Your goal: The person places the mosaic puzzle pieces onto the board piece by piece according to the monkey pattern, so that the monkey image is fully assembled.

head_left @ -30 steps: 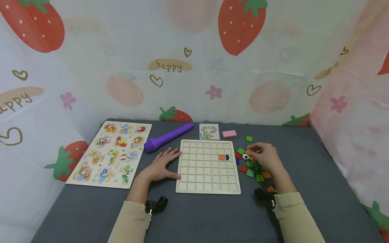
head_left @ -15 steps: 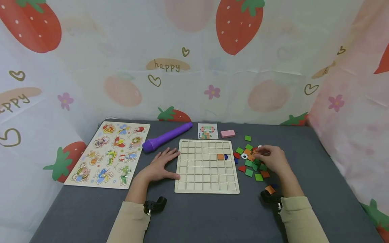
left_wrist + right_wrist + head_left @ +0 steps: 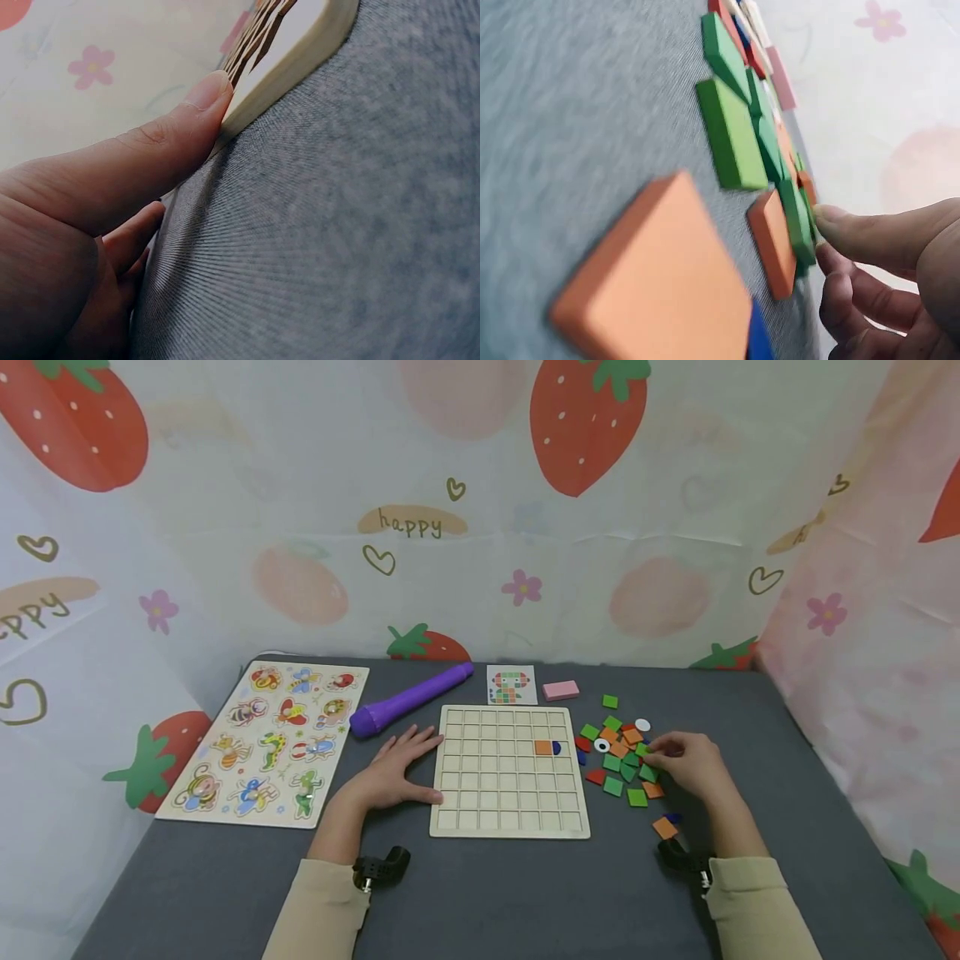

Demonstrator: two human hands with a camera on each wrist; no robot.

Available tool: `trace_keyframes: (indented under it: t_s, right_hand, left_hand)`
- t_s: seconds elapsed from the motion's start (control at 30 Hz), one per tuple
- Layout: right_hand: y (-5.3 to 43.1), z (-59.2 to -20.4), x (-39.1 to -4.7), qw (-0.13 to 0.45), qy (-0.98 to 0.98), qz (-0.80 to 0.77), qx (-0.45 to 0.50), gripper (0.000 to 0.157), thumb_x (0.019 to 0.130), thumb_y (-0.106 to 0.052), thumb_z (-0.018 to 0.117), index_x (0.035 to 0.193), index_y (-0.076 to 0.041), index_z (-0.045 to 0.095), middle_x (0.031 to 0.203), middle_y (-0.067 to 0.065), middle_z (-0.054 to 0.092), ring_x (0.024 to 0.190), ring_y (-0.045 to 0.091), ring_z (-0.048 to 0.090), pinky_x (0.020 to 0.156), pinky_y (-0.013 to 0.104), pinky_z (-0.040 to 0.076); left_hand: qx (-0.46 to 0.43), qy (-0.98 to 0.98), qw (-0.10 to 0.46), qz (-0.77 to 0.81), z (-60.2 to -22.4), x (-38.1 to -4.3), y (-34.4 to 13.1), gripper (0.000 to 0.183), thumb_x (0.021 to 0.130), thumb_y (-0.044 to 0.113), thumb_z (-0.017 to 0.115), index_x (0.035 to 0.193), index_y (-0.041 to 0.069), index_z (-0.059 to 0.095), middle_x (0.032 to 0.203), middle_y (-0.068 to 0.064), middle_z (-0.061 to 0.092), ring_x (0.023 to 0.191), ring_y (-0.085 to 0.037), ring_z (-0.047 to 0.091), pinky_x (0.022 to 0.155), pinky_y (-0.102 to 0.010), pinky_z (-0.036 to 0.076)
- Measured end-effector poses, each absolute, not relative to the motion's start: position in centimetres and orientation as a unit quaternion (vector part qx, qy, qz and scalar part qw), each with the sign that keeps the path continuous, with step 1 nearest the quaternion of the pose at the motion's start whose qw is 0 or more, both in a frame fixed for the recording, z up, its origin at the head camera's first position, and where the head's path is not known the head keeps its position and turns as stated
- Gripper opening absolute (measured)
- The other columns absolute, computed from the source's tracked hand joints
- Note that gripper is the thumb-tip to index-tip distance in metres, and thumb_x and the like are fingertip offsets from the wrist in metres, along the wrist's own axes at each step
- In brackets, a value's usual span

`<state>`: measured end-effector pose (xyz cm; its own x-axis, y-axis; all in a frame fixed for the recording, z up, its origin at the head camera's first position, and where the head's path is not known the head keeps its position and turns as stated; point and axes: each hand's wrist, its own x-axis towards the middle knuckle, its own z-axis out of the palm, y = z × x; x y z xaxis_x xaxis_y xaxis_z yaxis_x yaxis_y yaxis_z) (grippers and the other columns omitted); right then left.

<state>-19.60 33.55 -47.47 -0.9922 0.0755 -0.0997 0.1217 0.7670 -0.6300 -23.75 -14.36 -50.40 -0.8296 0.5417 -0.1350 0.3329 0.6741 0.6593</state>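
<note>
A wooden grid board lies on the grey cloth, with an orange square and a blue half-disc set in its cells. My left hand rests flat beside the board, and its thumb touches the board's left edge. To the right lies a pile of green, orange, red and blue tiles. My right hand sits at the pile's right side with curled fingers. Its thumb and forefinger pinch the edge of a green tile that lies next to an orange one.
A purple cylinder, an insect puzzle board, a pattern card and a pink block lie behind and to the left. A lone orange tile sits near my right wrist. Strawberry-print curtains close off three sides.
My right hand has slid from the pile's far left part to its near right side. A white disc and an eye disc now show. The left hand has not moved.
</note>
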Motion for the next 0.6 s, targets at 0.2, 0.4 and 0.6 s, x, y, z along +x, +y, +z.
trace_keyframes:
  t_s: [0.2,0.4,0.6]
  right_hand:
    - [33.98,-47.71,-19.36,0.052,0.942,-0.325,0.072,0.037,0.093,-0.034,0.074,0.107,0.000,0.070,0.097,0.015,0.069,0.087,0.027,0.062,0.070,0.039,0.052]
    - [33.60,-47.75,-19.52,0.058,0.951,-0.289,0.091,0.040,0.093,-0.039,0.072,0.102,0.000,0.069,0.097,0.017,0.068,0.085,0.029,0.061,0.069,0.042,0.052]
    - [33.26,-47.35,-19.57,0.063,0.961,-0.262,0.062,0.029,0.097,-0.031,0.069,0.101,-0.002,0.070,0.097,0.017,0.070,0.084,0.030,0.062,0.069,0.042,0.051]
  left_hand:
    - [0.243,0.902,0.161,0.319,-50.41,-23.75,-14.36,0.099,0.079,0.049,0.083,0.160,0.019,0.034,0.169,-0.008,0.021,0.158,-0.034,0.003,0.126,-0.056,0.000]
    - [0.242,0.904,0.159,0.315,-50.60,-23.84,-14.43,0.098,0.079,0.051,0.082,0.159,0.020,0.034,0.169,-0.007,0.021,0.158,-0.033,0.004,0.126,-0.056,0.000]
    - [0.244,0.904,0.160,0.312,-50.64,-23.92,-14.49,0.098,0.080,0.052,0.081,0.160,0.021,0.033,0.169,-0.006,0.020,0.158,-0.033,0.003,0.127,-0.056,0.000]
